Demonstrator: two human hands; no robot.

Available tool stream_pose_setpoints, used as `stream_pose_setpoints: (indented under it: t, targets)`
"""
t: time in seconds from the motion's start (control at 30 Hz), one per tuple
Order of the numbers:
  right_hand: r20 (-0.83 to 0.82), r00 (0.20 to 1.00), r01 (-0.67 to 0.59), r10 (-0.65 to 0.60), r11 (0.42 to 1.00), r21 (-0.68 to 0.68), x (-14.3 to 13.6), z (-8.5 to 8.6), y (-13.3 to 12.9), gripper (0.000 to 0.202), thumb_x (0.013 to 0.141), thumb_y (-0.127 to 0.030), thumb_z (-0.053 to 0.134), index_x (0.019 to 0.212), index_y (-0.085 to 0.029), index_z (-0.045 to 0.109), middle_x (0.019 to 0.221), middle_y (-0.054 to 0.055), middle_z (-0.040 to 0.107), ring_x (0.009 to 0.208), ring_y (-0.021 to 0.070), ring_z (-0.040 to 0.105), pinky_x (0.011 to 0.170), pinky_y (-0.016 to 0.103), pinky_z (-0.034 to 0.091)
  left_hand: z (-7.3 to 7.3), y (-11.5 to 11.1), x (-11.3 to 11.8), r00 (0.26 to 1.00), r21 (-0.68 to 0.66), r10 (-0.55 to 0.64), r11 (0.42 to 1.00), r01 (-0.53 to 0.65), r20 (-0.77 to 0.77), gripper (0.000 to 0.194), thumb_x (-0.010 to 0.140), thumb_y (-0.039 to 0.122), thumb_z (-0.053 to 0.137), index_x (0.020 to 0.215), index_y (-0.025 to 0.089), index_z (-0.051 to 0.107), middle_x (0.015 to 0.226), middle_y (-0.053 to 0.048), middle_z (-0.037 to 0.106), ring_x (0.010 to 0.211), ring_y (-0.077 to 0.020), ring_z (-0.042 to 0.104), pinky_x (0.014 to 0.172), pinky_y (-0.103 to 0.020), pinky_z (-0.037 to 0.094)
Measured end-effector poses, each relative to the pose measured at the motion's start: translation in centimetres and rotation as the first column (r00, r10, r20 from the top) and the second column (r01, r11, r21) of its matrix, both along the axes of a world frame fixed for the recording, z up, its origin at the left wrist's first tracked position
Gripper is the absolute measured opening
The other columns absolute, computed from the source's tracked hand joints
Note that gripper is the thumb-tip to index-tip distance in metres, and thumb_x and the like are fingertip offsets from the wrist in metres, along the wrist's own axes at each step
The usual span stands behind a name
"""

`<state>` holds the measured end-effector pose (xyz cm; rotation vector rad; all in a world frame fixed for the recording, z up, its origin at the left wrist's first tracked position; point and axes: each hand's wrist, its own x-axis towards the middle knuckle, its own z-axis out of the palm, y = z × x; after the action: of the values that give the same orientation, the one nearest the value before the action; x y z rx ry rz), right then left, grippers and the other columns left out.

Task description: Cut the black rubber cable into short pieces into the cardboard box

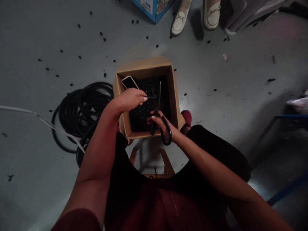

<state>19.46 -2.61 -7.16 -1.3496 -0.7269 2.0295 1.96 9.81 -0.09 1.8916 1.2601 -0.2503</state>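
Observation:
My left hand (132,98) is closed on a short black ribbed tube (151,97), which points to the right over the box. In my right hand (161,122) is a pair of scissors (160,93), its blades upward and spread around or beside the tube's end; I cannot tell whether they touch it. Both hands are above an open cardboard box (175,99) on the floor between my legs. Many small black pieces (141,120) fill its bottom. A dark-screened phone (129,82) with a light rim leans in the box's far left corner.
A coil of black tubing (72,106) lies left of the box, with a white cord (40,117) crossing it. Small black bits are scattered over the grey floor (204,109). Another person's shoes (179,24), a blue carton (154,11) and a plastic stool (243,14) stand at the top.

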Motion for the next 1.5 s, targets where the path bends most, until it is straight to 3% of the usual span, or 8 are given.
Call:
stream_pose_setpoints:
  t: [0.43, 0.7, 0.97, 1.13, 1.3, 1.5]
  targets:
    - [0.022, 0.999, -0.03, 0.029, 0.999, 0.029, 0.2, -0.2, 0.1, 0.041, 0.082, -0.047, 0.066, 0.111, -0.024, 0.048, 0.097, 0.001, 0.064, 0.093, 0.0187, 0.066, 0.089, 0.037, 0.051, -0.4, 0.0, 0.2, 0.999, -0.003, -0.034, 0.999, 0.034, 0.0, 0.034, 0.089, 0.029, 0.044, 0.097, 0.014, 0.074, 0.085, -0.005, 0.071, 0.077, -0.0154, 0.062, 0.072, -0.025, 0.045]
    - [0.109, 0.992, -0.075, 0.071, 0.996, 0.039, 0.3, -0.3, 0.1, 0.037, 0.082, -0.048, 0.06, 0.107, -0.024, 0.047, 0.084, -0.002, 0.057, 0.071, 0.0146, 0.06, 0.063, 0.03, 0.05, -0.6, 0.1, 0.2, 0.998, -0.026, -0.061, 0.998, 0.06, -0.026, 0.033, 0.089, 0.027, 0.044, 0.092, 0.012, 0.073, 0.085, -0.006, 0.072, 0.075, -0.015, 0.062, 0.07, -0.024, 0.044]
    - [0.116, 0.993, -0.035, 0.029, 0.998, 0.054, 0.2, 0.0, 0.2, 0.027, 0.081, -0.041, 0.053, 0.101, -0.025, 0.047, 0.074, -0.006, 0.053, 0.057, 0.0116, 0.053, 0.052, 0.025, 0.046, 0.1, -0.1, 0.4, 0.998, -0.017, -0.049, 0.999, 0.049, -0.049, 0.034, 0.089, 0.026, 0.043, 0.093, 0.011, 0.074, 0.088, -0.007, 0.073, 0.076, -0.0152, 0.063, 0.07, -0.024, 0.044]
    - [0.123, 0.992, -0.032, 0.033, 0.999, -0.011, -0.1, -0.1, -0.1, 0.026, 0.076, -0.037, 0.053, 0.098, -0.025, 0.047, 0.068, -0.007, 0.05, 0.053, 0.0119, 0.051, 0.046, 0.024, 0.045, -1.1, 0.0, 0.1, 0.988, 0.033, -0.12, 0.992, 0.124, -0.095, 0.035, 0.09, 0.028, 0.044, 0.1, 0.014, 0.075, 0.091, -0.007, 0.075, 0.082, -0.0161, 0.065, 0.074, -0.023, 0.046]
    - [0.086, 0.996, -0.016, 0.023, 0.997, -0.082, -1.1, -1.2, -1.4, 0.027, 0.072, -0.036, 0.051, 0.095, -0.024, 0.046, 0.062, -0.008, 0.049, 0.047, 0.0113, 0.049, 0.043, 0.025, 0.045, -2.6, -0.3, 0.7, 0.931, 0.003, -0.239, 0.968, 0.249, -0.275, 0.038, 0.092, 0.029, 0.043, 0.102, 0.015, 0.076, 0.102, -0.01, 0.077, 0.091, -0.0188, 0.067, 0.077, -0.023, 0.046]
    - [0.04, 0.999, 0.016, -0.01, 0.99, -0.139, -1.7, -2.0, -2.4, 0.027, 0.073, -0.036, 0.051, 0.096, -0.024, 0.046, 0.06, -0.01, 0.048, 0.044, 0.0104, 0.047, 0.041, 0.023, 0.043, -2.5, -0.6, 1.4, 0.905, -0.069, -0.257, 0.966, 0.248, -0.339, 0.037, 0.092, 0.027, 0.044, 0.103, 0.013, 0.077, 0.111, -0.016, 0.075, 0.095, -0.0232, 0.068, 0.079, -0.028, 0.046]
